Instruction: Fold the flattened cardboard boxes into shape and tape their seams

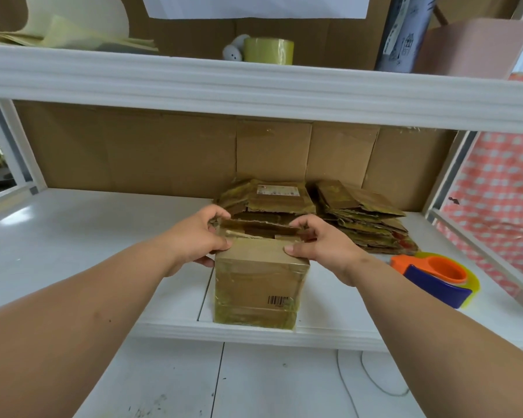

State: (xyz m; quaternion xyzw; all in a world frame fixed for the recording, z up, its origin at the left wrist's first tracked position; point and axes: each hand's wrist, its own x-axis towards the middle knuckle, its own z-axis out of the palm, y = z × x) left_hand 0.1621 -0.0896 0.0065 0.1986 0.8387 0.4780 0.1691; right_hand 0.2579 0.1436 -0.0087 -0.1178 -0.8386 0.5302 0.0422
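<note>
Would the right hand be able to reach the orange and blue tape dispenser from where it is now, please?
Probably yes. The tape dispenser lies in the open on the shelf, just right of the right hand, with nothing between them; that hand would first have to let go of the box.

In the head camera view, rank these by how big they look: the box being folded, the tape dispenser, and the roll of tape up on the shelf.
1. cardboard box, held by the left hand and right hand
2. tape dispenser
3. tape roll

The roll sits farther from the camera, so its true size against the dispenser is unsure.
</note>
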